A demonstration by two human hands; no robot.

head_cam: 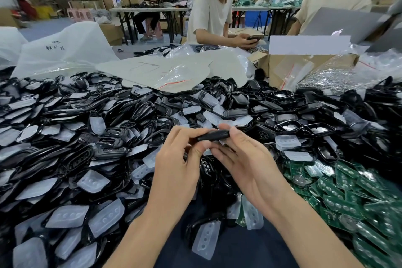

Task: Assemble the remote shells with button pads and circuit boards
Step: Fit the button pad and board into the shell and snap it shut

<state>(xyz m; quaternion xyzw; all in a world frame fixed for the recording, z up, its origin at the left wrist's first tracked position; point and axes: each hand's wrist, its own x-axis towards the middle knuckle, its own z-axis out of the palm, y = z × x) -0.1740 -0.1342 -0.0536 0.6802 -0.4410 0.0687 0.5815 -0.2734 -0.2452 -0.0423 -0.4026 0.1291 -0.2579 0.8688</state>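
Observation:
A black remote shell is held edge-on above the table between both hands. My left hand pinches its left end with curled fingers and thumb. My right hand grips its right end, thumb on top and fingers underneath. What is inside the shell is hidden. A heap of black shells mixed with translucent white button pads covers the table to the left and behind. Green circuit boards are piled at the lower right.
Plastic bags and a grey sheet lie behind the heap. A cardboard box with bagged metal parts stands at the back right. Two people sit across the table, one with a phone, one behind a laptop.

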